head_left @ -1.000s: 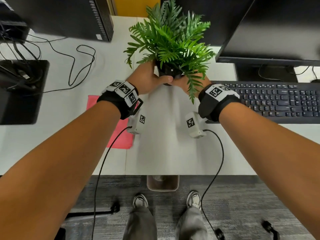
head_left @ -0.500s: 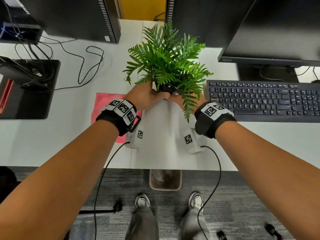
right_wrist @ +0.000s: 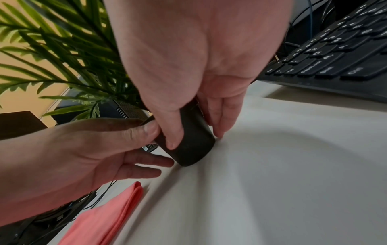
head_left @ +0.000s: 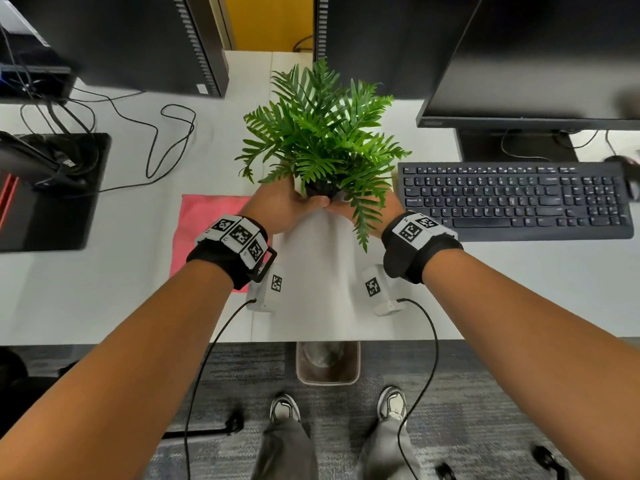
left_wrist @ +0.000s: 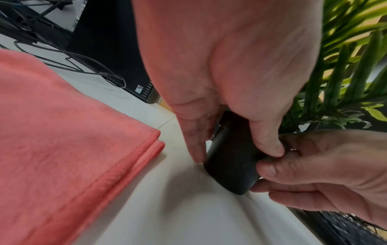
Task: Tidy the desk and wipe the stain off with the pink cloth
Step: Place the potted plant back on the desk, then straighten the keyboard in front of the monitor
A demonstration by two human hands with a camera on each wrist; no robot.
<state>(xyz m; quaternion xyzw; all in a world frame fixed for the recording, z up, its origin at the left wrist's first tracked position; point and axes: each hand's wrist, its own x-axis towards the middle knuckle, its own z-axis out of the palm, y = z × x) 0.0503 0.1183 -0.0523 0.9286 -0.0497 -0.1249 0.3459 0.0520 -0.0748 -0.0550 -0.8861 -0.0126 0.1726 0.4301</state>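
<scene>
A green fern [head_left: 322, 143] grows from a small black pot [head_left: 320, 191]. My left hand [head_left: 298, 202] and right hand [head_left: 349, 206] grip the pot from either side, thumbs meeting at its front. In the left wrist view the pot [left_wrist: 232, 165] sits low at the white desk, tilted; I cannot tell whether its base touches. The right wrist view shows my thumb and fingers curled round the pot [right_wrist: 194, 145]. The folded pink cloth [head_left: 207, 216] lies flat just left of my left hand, also seen as the pink cloth [left_wrist: 73, 149] and the pink cloth [right_wrist: 108, 215]. No stain shows.
A black keyboard [head_left: 512, 199] lies right of the plant, under a monitor [head_left: 536, 64]. A computer tower [head_left: 138, 39] and loose cables [head_left: 166, 140] stand at the back left, with a black stand base [head_left: 52, 188] further left. A bin [head_left: 327, 362] sits below the desk edge [head_left: 104, 337].
Both hands have brought the plant towards me and lower, from beyond the cloth's far edge to level with it. The grip on the pot is unchanged.
</scene>
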